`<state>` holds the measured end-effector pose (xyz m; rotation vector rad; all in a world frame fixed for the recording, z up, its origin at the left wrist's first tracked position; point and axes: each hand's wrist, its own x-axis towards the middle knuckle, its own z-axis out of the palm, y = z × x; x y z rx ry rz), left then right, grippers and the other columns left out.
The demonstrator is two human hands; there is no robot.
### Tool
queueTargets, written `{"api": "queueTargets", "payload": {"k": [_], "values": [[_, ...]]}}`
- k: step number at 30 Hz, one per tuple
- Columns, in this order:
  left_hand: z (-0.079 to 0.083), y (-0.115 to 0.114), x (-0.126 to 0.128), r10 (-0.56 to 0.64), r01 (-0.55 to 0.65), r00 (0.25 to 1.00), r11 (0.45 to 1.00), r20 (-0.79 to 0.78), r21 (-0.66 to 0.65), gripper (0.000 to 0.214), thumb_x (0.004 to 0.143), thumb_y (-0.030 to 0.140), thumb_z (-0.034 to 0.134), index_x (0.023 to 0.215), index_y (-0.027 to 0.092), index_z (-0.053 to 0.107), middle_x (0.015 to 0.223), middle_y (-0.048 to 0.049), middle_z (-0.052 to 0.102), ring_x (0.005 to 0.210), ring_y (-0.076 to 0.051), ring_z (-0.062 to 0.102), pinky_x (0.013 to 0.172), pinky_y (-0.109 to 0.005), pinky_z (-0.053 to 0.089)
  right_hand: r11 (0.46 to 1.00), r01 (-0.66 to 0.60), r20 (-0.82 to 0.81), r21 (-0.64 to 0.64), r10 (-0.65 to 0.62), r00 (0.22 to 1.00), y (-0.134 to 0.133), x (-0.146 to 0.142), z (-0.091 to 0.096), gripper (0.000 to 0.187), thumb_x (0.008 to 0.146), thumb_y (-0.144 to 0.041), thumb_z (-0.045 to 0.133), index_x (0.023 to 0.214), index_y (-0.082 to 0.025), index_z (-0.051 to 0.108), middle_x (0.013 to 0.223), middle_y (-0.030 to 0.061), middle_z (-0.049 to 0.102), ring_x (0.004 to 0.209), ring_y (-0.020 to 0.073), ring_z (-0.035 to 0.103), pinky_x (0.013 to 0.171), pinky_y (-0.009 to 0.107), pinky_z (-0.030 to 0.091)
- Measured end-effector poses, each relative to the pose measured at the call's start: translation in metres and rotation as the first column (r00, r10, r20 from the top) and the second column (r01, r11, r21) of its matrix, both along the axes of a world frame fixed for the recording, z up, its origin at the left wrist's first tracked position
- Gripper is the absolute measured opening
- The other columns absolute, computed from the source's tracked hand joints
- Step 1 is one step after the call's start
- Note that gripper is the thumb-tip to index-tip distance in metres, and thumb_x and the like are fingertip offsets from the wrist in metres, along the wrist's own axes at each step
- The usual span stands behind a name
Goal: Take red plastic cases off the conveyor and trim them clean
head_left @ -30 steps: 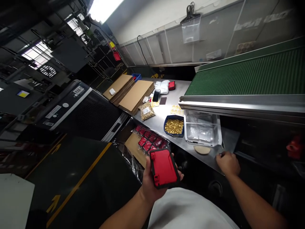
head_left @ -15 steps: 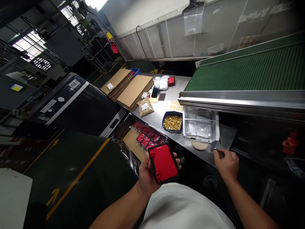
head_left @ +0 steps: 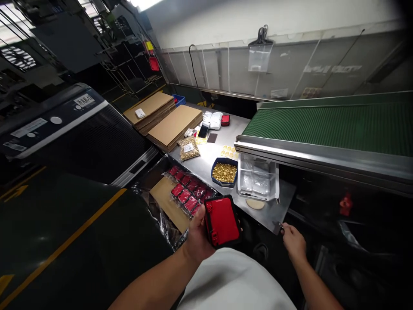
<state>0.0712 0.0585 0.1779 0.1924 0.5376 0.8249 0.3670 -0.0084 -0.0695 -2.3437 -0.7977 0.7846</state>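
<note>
My left hand point(head_left: 197, 239) is wrapped round a red plastic case point(head_left: 223, 220) with a black rim, held up in front of my white top. My right hand point(head_left: 294, 242) is closed at the near right corner of the metal table point(head_left: 263, 217). A small dark, metallic thing shows at its fingertips, too small to name. To the left of the case, a carton lined with plastic film point(head_left: 161, 215) contains several bagged red cases point(head_left: 185, 189). Behind them stands a blue bin point(head_left: 225, 173) full of small golden metal parts. Beside it is a white tray point(head_left: 275, 189) with clear plastic bags.
A green ribbed conveyor belt point(head_left: 322, 129) rises above the table on the right. Stacked cardboard sheets point(head_left: 176, 125), a bag of golden parts point(head_left: 189, 148), a phone point(head_left: 204, 129) and a round beige disc point(head_left: 255, 204) lie about. A large black machine point(head_left: 97, 137) stands left.
The view has swung, so most things appear shifted to the left. My right hand has come down and towards me along the table's edge. The red case stays in my left hand.
</note>
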Motion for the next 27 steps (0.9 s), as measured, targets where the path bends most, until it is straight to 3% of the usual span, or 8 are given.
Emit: {"api": "queueTargets", "payload": {"k": [5,12,16,18,20,23,25,27], "values": [[-0.005,0.006,0.003,0.000,0.000,1.000,1.000,0.004,0.000,0.069,0.087,0.065,0.048,0.124,0.008,0.060,0.113,-0.0201,0.067,0.101,-0.034,0.064,0.094,-0.054,0.047,0.984,-0.069,-0.041,0.162,0.077,0.996,0.006,-0.017,0.051,0.052,0.074,-0.065,0.055,0.086,-0.015,0.068,0.072,0.0085,0.068,0.063,0.0214,0.060,0.058,0.031,0.048],[0.006,0.014,0.002,-0.023,0.019,0.993,0.999,0.114,0.040,0.082,0.085,0.076,0.033,0.126,0.009,0.056,0.107,-0.0200,0.066,0.097,-0.032,0.063,0.091,-0.055,0.047,0.906,-0.178,-0.018,0.384,0.200,0.980,0.032,-0.051,0.112,0.043,0.082,-0.058,0.057,0.087,-0.018,0.068,0.083,0.0061,0.064,0.074,0.0184,0.058,0.071,0.031,0.047],[0.008,0.015,-0.003,-0.018,0.013,0.991,0.999,0.131,0.039,0.081,0.087,0.074,0.029,0.125,0.008,0.057,0.112,-0.0200,0.064,0.100,-0.032,0.062,0.093,-0.054,0.046,0.873,-0.056,-0.159,0.484,0.151,0.976,0.050,-0.068,0.138,0.053,0.074,-0.052,0.071,0.115,-0.020,0.062,0.081,0.0012,0.058,0.070,0.0143,0.054,0.067,0.028,0.047],[0.007,0.016,-0.005,-0.016,0.009,0.993,0.998,0.114,0.065,0.077,0.089,0.071,0.032,0.125,0.008,0.057,0.116,-0.0201,0.062,0.104,-0.033,0.060,0.093,-0.053,0.047,0.871,0.029,-0.316,0.490,0.147,0.938,0.058,-0.073,0.153,0.055,0.070,-0.050,0.077,0.112,-0.018,0.063,0.077,0.0002,0.056,0.066,0.0124,0.052,0.060,0.025,0.045],[0.006,0.016,-0.009,-0.015,0.010,0.999,0.994,0.044,0.108,0.070,0.088,0.067,0.042,0.125,0.009,0.058,0.113,-0.0184,0.062,0.103,-0.031,0.060,0.089,-0.046,0.049,0.867,0.053,-0.418,0.495,0.184,0.890,0.063,-0.078,0.171,0.050,0.070,-0.049,0.077,0.107,-0.017,0.065,0.073,-0.0003,0.055,0.060,0.0103,0.049,0.052,0.023,0.040],[0.007,0.017,-0.015,0.008,0.036,0.984,0.969,-0.178,0.244,0.061,0.082,0.056,0.062,0.124,0.012,0.060,0.098,-0.0112,0.064,0.082,-0.020,0.061,0.073,-0.030,0.051,0.840,0.038,-0.439,0.542,0.244,0.865,0.065,-0.085,0.203,0.045,0.080,-0.048,0.069,0.114,-0.019,0.066,0.070,-0.0015,0.053,0.054,0.0075,0.044,0.049,0.022,0.039],[0.011,0.017,-0.018,0.046,0.107,0.932,0.914,-0.361,0.392,0.064,0.076,0.050,0.072,0.130,0.018,0.058,0.103,-0.0085,0.062,0.083,-0.018,0.058,0.072,-0.025,0.048,0.809,0.029,-0.428,0.587,0.280,0.859,0.063,-0.091,0.226,0.043,0.085,-0.046,0.064,0.119,-0.021,0.065,0.075,-0.0003,0.054,0.056,0.0068,0.045,0.053,0.021,0.042],[0.018,0.017,-0.021,0.094,0.213,0.854,0.833,-0.511,0.510,0.069,0.073,0.047,0.077,0.134,0.023,0.054,0.115,-0.0082,0.056,0.097,-0.021,0.056,0.081,-0.026,0.047,0.767,0.031,-0.430,0.641,0.325,0.842,0.059,-0.096,0.248,0.041,0.085,-0.042,0.066,0.121,-0.022,0.065,0.083,0.0011,0.055,0.061,0.0067,0.049,0.057,0.020,0.045]]}}
